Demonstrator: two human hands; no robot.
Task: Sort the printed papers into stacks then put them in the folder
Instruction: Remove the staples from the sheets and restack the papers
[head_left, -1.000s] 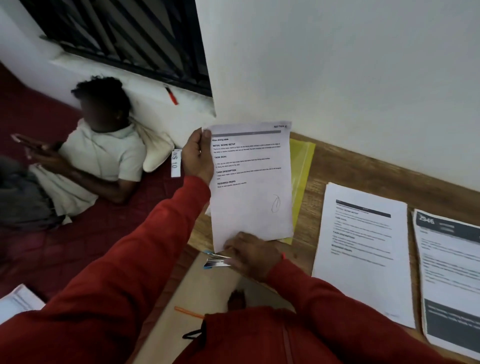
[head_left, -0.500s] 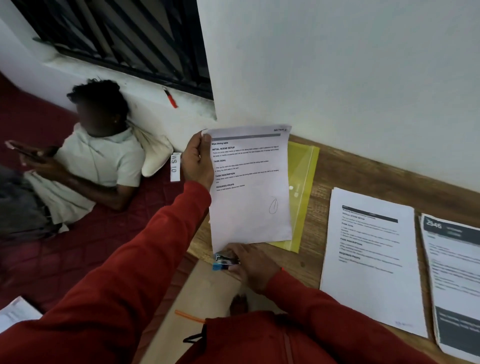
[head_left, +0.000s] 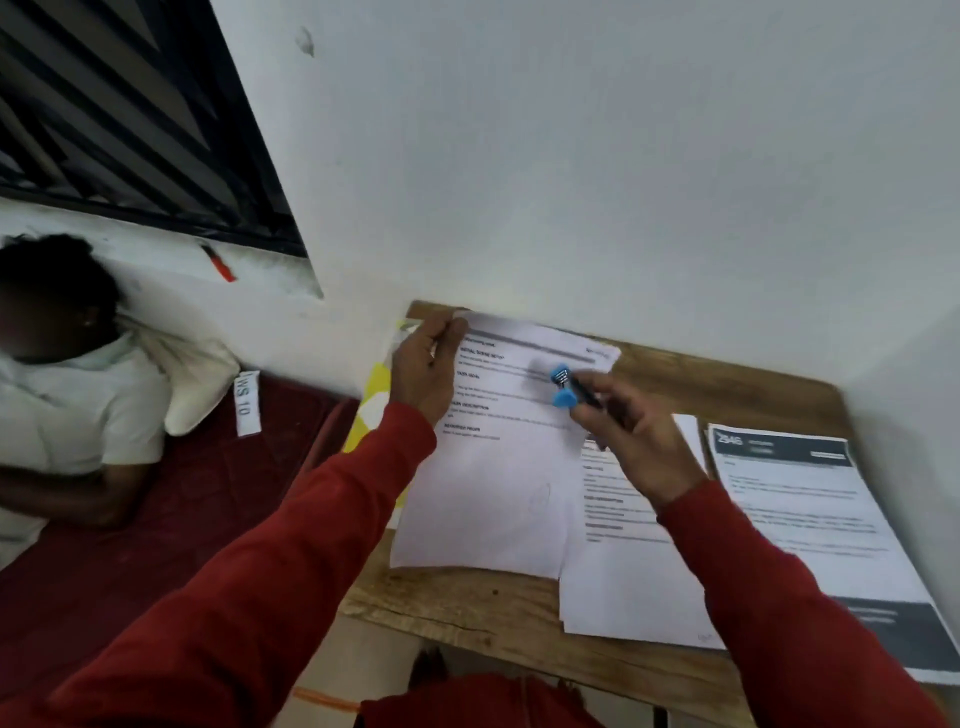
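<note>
Carefully clipping the sheet (head_left: 498, 467) top.
Left hand (head_left: 423, 369) pinching corner; right hand (head_left: 631, 436) gripping blue clip (head_left: 563, 385); keep edges squared.

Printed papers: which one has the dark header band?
The rightmost stack, at the table's right end, with a dark banner across its top. The sheet the left hand holds and the middle stack are mostly white.

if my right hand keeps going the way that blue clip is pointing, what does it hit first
Most likely the top of the sheet that your left hand holds. The blue clip in your right hand points up and left at its upper printed lines. How far above the paper it is can't be told.
</note>
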